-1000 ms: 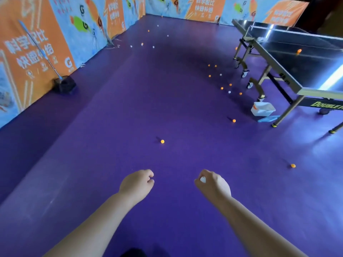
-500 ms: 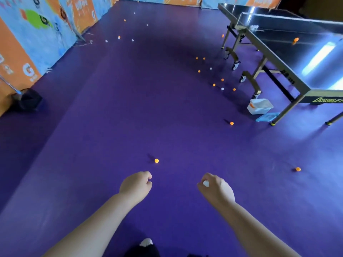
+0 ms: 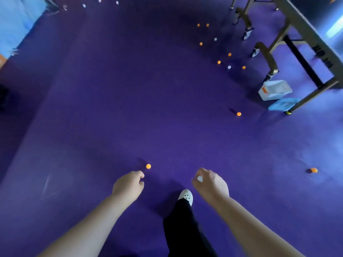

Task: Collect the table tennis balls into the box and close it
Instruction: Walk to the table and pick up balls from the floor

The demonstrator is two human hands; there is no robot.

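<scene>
Evidently light and roll-prone, the small orange plastic ball (image 3: 148, 166), on the purple floor (image 3: 130, 108) just beside the curled left hand (image 3: 128, 186), is best pinched across its middle; a small white ball (image 3: 200, 178) is gripped by the right hand (image 3: 210, 184).

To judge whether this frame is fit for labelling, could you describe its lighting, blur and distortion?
Head view: dim, purple-cast light; glare on the table at upper right; table and far balls motion-smeared; wide-angle bending at the edges; near ball crisp, its shadow falling up-left; white ball in the right hand soft.
</scene>
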